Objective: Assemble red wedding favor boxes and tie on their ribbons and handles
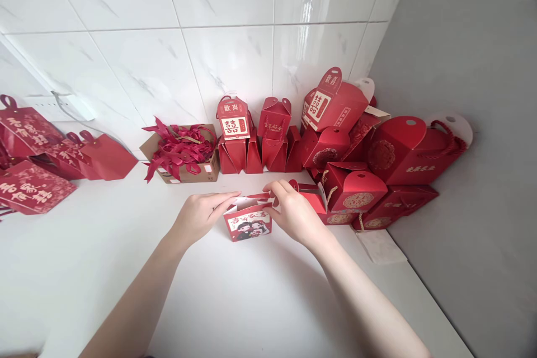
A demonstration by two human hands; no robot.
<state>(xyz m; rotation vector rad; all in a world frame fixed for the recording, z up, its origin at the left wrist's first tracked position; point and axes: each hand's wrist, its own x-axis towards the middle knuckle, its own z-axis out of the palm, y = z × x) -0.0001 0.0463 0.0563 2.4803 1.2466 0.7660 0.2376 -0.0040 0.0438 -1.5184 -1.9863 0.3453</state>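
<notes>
A small red and white paper gift box [249, 228], printed with a cartoon couple and red characters, stands on the white table with its top open. My left hand [203, 213] is at its upper left edge, fingers stretched along the rim and the thumb below them. At the upper right corner my right hand [293, 212] pinches the rim, thumb in front and fingers behind. A red flap shows between the hands at the back of the opening. The inside of the box is mostly hidden.
Behind the box, a cardboard carton [197, 173] holds dark red ribbons [180, 148]. Red boxes [240, 155] line the tiled wall, and stacked red boxes [356, 193] fill the right corner beside a grey wall. More red boxes with ribbon loops [37, 187] sit at far left.
</notes>
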